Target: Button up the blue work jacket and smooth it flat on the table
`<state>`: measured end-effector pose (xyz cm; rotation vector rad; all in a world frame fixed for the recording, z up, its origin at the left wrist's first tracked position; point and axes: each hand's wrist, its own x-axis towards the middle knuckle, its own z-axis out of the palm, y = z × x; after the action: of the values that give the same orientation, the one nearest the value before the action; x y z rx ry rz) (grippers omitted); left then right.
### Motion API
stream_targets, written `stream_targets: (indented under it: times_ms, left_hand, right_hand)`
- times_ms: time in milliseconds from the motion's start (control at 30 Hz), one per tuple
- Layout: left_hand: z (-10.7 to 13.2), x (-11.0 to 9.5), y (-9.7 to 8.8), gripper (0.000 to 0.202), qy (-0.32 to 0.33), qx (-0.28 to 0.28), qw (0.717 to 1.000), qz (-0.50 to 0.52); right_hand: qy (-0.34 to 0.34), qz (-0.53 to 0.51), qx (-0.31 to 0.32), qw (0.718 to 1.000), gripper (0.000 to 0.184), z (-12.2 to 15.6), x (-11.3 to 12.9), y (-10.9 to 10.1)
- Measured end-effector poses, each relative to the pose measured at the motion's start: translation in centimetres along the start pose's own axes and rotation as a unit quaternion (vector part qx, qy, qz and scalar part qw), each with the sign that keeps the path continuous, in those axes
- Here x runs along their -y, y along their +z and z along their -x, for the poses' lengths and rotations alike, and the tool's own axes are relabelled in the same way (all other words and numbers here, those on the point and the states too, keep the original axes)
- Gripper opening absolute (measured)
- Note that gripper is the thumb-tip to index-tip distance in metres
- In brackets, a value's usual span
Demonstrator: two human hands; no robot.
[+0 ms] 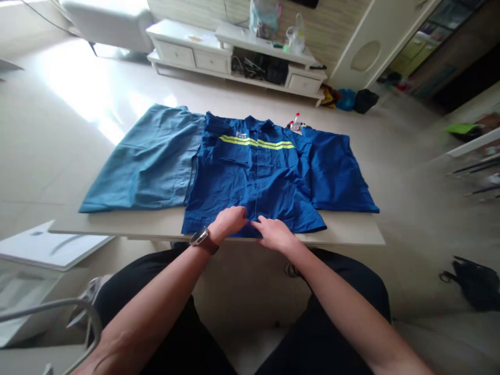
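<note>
A dark blue work shirt [253, 177] with a yellow reflective stripe across the chest lies spread face up on a pale table [351, 229]. Its lower hem reaches the table's near edge. My left hand [228, 224], with a dark watch on the wrist, rests on the shirt's lower front, its fingertips curled against the cloth. My right hand [275, 234] lies beside it, fingers spread on the cloth near the placket. A lighter blue garment [142, 161] lies flat to the left, touching the shirt.
A small bottle with a red cap [297, 122] stands behind the shirt. Beyond the table are a white drawer cabinet [234, 57] and dark bags on the floor [363, 100]. A white board [47, 245] sits to the lower left, and a black bag [474, 284] lies on the floor to the right.
</note>
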<state>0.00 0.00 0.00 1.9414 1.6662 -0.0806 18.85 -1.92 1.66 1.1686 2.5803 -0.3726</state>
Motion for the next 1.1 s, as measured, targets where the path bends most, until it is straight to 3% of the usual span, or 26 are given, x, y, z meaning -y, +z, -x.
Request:
stream_targets:
  times_ms: [200, 400, 533, 700, 800, 933, 1100]
  left_hand:
    - [-1.0, 1.4, -1.6, 0.022, -0.02, 0.01, 1.0, -0.02]
    - [-2.6, 1.0, -1.8, 0.018, -0.011, 0.002, 1.0, 0.017]
    - [-2.7, -0.2, -1.9, 0.02, 0.043, -0.013, 0.994, 0.099]
    - [-1.7, -1.7, -2.4, 0.03, 0.159, -0.012, 0.966, 0.204]
    - [-1.6, -1.8, -2.0, 0.028, 0.134, -0.043, 0.967, 0.211]
    - [-2.0, -1.7, -1.0, 0.018, 0.12, -0.085, 0.968, 0.203]
    - [-2.3, -2.1, -0.4, 0.022, 0.154, -0.139, 0.963, 0.173]
  right_hand:
    - [-0.026, -0.035, 0.021, 0.999, 0.045, -2.3, -1.6, 1.7]
    - [-0.033, -0.097, 0.043, 0.994, 0.029, -2.5, -2.9, 0.1]
    - [-0.032, -0.204, 0.003, 0.979, 0.031, -2.4, -4.5, -2.0]
    - [-0.017, -0.365, -0.099, 0.926, 0.024, -1.9, -5.3, -3.2]
    - [-0.009, -0.427, -0.135, 0.894, 0.022, -1.7, -5.3, -2.9]
    - [0.049, -0.453, -0.174, 0.873, 0.02, -1.4, -5.5, -2.2]
    - [0.08, -0.432, -0.177, 0.881, 0.013, -1.4, -5.7, -1.8]
